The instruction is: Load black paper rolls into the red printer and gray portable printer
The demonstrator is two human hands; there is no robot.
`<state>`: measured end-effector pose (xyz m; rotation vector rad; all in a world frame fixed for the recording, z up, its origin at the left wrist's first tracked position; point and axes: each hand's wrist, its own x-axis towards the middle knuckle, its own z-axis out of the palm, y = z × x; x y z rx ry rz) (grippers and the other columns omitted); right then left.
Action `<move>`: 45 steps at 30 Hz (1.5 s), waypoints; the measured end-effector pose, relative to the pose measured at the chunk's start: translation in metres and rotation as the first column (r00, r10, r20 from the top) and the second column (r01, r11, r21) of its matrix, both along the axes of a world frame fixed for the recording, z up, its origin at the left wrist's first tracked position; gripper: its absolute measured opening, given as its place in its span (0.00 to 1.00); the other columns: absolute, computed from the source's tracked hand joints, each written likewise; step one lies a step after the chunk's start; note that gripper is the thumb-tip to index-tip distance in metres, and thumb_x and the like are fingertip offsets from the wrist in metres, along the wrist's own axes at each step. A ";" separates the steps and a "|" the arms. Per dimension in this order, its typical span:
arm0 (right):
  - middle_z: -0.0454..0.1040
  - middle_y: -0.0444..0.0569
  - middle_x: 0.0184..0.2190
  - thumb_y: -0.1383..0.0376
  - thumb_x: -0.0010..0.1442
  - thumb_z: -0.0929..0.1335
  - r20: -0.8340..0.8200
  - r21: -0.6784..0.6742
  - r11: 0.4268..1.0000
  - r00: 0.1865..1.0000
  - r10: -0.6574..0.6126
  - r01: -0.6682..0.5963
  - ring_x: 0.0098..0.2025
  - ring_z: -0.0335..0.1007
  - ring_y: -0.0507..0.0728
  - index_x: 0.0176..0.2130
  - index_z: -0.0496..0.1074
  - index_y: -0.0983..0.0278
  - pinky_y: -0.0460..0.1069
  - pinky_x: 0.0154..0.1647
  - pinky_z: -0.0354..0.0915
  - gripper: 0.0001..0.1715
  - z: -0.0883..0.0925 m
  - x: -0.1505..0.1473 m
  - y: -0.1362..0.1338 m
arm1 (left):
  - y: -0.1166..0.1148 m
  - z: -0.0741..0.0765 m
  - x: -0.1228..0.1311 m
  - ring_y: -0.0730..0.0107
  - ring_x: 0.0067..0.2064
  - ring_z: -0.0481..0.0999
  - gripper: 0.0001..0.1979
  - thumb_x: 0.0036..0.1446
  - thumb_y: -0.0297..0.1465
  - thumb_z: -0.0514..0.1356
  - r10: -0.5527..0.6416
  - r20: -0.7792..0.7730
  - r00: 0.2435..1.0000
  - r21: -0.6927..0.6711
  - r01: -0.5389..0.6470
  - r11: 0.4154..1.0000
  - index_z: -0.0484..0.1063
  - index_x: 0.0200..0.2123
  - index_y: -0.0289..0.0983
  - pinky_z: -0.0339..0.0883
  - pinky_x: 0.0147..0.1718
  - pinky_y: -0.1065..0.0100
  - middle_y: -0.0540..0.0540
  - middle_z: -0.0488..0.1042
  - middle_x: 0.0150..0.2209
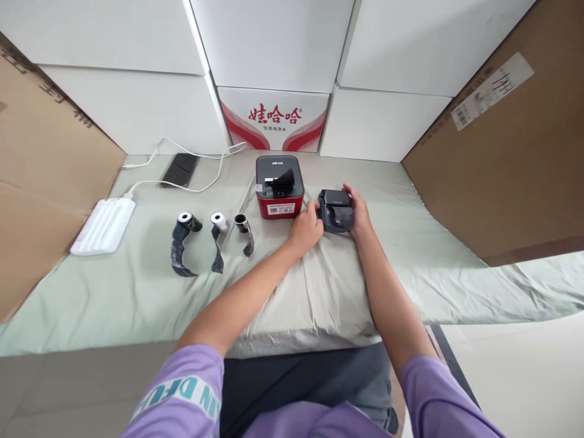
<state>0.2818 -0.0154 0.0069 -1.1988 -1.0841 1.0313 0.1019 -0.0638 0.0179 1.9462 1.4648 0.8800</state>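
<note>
A small black portable printer rests on the cloth-covered surface between my two hands. My left hand has its fingers curled against the printer's left side. Along the right edge, my right hand grips with its fingers round the back corner. Just left of these stands a larger red and black receipt printer, with a dark strip of paper sticking up from its top. Farther left are a thick paper roll, a second paper roll and a small roll, each with a dark tail hanging loose.
A white power bank with a white cable lies at the left, near a black phone. Cardboard boxes flank both sides: the left carton and the right carton. White boxes form the back wall.
</note>
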 end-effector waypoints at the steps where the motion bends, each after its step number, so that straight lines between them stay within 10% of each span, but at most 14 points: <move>1: 0.73 0.49 0.61 0.43 0.53 0.70 -0.017 -0.001 0.999 0.999 -0.045 0.045 0.66 0.68 0.62 0.55 0.74 0.55 0.58 0.69 0.65 0.35 0.002 -0.001 -0.002 | 0.000 0.000 0.000 0.51 0.58 0.80 0.27 0.59 0.22 0.53 -0.006 0.008 1.000 0.000 0.006 1.000 0.64 0.62 0.33 0.73 0.56 0.55 0.35 0.78 0.59; 8: 0.74 0.49 0.62 0.60 0.43 0.73 -0.056 -0.069 0.997 0.998 -0.028 0.024 0.67 0.67 0.64 0.53 0.75 0.57 0.60 0.73 0.59 0.35 0.010 0.001 -0.004 | 0.000 -0.001 -0.003 0.58 0.68 0.71 0.35 0.60 0.19 0.51 -0.121 0.034 0.992 0.113 0.117 0.987 0.63 0.71 0.38 0.66 0.67 0.57 0.39 0.71 0.68; 45: 0.79 0.45 0.58 0.64 0.41 0.74 -0.202 0.007 1.000 0.979 0.018 -0.017 0.63 0.73 0.61 0.51 0.75 0.54 0.58 0.69 0.65 0.34 0.006 0.006 -0.006 | -0.002 0.002 -0.004 0.63 0.67 0.72 0.32 0.60 0.18 0.52 -0.073 0.045 0.996 0.099 0.068 0.993 0.71 0.67 0.40 0.66 0.67 0.61 0.44 0.74 0.66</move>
